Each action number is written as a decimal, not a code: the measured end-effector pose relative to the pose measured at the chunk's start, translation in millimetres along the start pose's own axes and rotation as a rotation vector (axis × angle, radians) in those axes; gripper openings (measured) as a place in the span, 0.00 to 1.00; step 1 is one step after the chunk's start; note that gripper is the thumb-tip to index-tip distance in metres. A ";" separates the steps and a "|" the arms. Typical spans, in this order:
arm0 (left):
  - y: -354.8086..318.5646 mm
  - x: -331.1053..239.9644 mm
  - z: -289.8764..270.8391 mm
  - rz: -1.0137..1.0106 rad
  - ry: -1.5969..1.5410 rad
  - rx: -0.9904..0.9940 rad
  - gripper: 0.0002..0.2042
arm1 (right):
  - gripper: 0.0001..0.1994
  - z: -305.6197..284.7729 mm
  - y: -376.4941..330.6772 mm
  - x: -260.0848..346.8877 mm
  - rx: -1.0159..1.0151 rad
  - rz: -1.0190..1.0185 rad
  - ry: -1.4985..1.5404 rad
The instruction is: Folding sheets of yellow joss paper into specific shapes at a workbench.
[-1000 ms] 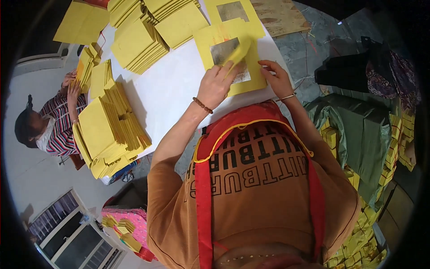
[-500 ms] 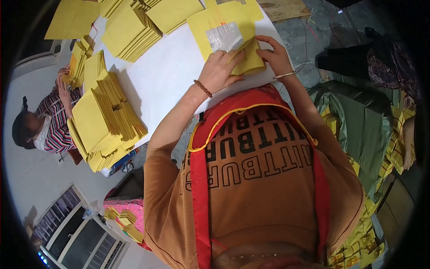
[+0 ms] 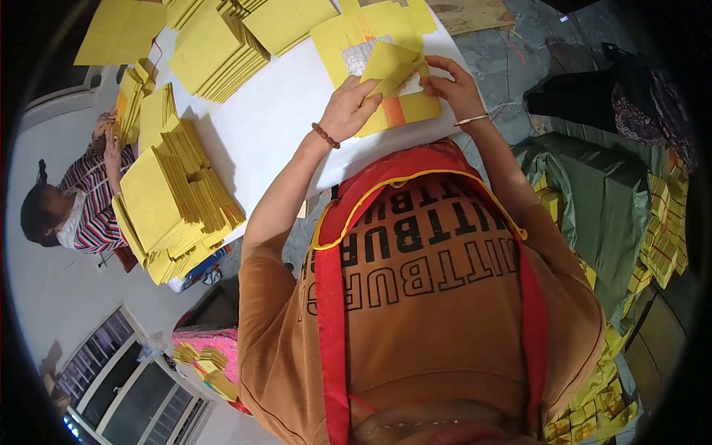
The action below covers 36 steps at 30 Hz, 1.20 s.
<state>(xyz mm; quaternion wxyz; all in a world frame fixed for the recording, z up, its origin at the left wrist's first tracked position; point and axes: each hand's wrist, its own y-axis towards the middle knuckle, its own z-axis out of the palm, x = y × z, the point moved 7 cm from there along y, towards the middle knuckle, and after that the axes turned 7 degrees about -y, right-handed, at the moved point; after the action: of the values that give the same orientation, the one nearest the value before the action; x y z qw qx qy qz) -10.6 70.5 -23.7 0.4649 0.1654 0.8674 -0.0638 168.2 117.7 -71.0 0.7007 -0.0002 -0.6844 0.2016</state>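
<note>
A sheet of yellow paper (image 3: 389,64) is raised and folded over at an angle between my hands, above the white tabletop. My left hand (image 3: 348,110) pinches its lower left edge between thumb and fingers. At the paper's right side my right hand (image 3: 454,89) grips the edge with thumb and index finger, the other fingers curled loosely. Underneath lies more yellow paper (image 3: 330,46) with a silver patch (image 3: 357,58) and an orange stripe (image 3: 393,111); the raised sheet hides part of the patch.
Stacks of folded yellow paper (image 3: 215,55) stand at the table's far left, with another big stack (image 3: 159,200) along its left edge. A co-worker in a striped top (image 3: 93,189) handles yellow paper there. Dark green sheeting (image 3: 593,200) and yellow bundles (image 3: 660,230) lie at the right.
The yellow sheet between my hands has been lifted and turned up, baring an orange stripe beneath. My left hand has shifted slightly left and nearer; my right hand has barely moved.
</note>
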 end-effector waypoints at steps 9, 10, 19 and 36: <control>-6.1 -19.3 2.4 0.071 0.116 -0.231 0.21 | 0.21 5.4 3.3 1.5 -0.051 0.106 0.261; -5.5 -19.5 1.2 0.071 0.117 -0.233 0.21 | 0.21 4.4 4.9 -0.8 -0.050 0.104 0.260; 7.9 -50.0 -14.1 0.268 0.457 -0.026 0.26 | 0.20 23.5 17.7 57.7 -0.003 -0.900 -0.843; -27.6 23.1 -28.1 -0.008 0.060 -0.133 0.58 | 0.07 17.2 41.7 3.2 0.322 -0.474 -0.225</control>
<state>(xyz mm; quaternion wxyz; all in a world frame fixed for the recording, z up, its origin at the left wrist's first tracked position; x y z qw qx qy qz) -54.0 57.3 -28.3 0.4483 0.1326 0.8840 -0.0028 139.8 152.2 -78.3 0.6390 0.2926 -0.6980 0.1373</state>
